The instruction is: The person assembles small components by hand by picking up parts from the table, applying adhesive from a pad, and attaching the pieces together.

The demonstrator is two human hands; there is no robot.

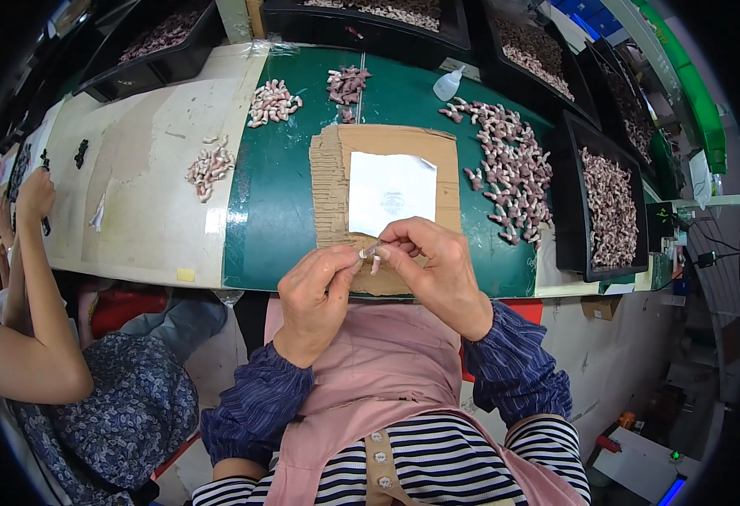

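My left hand point(309, 291) and my right hand point(439, 263) meet just above the near edge of a cardboard sheet point(446, 177). Both are closed in a pinch on a small mauve and white molded piece point(375, 263); fingertips cover much of it, and I cannot tell whether it is one part or two joined. A white paper point(393, 190) lies on the cardboard just beyond my fingers. To the right, many mauve and white figure-like pieces point(513, 169) are spread on the green mat point(281, 211).
Small piles of white-pink parts point(274, 104), mauve parts point(348, 86) and pale parts point(210, 169) lie farther off. A squeeze bottle point(448, 83) stands at the back. Black bins point(566, 202) of parts line the far and right sides. A co-worker's hand point(36, 196) is at left.
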